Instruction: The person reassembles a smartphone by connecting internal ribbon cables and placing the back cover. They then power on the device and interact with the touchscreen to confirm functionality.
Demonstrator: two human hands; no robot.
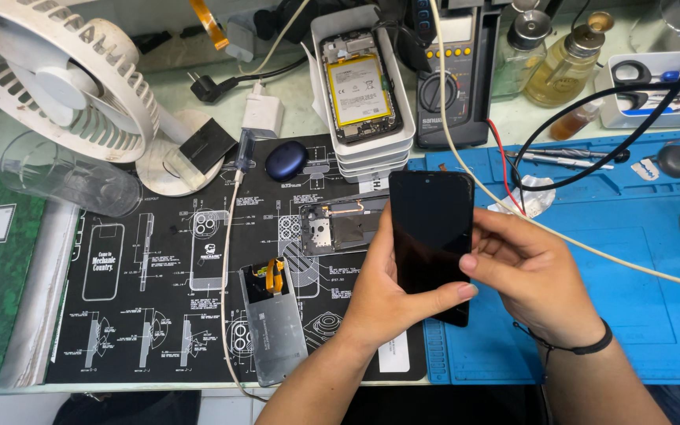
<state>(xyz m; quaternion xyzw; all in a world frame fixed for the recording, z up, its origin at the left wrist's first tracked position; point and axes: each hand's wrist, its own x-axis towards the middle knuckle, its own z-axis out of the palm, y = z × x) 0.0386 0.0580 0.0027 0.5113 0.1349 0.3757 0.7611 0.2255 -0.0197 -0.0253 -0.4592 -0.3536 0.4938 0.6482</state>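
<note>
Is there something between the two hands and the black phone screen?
No. Both the left hand and the right hand already hold the black screen directly; nothing visible lies between them.

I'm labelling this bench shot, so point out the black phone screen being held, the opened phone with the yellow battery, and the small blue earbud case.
black phone screen (pixel 428 228), head view, middle of its glass.
opened phone (pixel 358 88), head view, on the yellow battery.
blue earbud case (pixel 286 160), head view, top of its lid.
</note>
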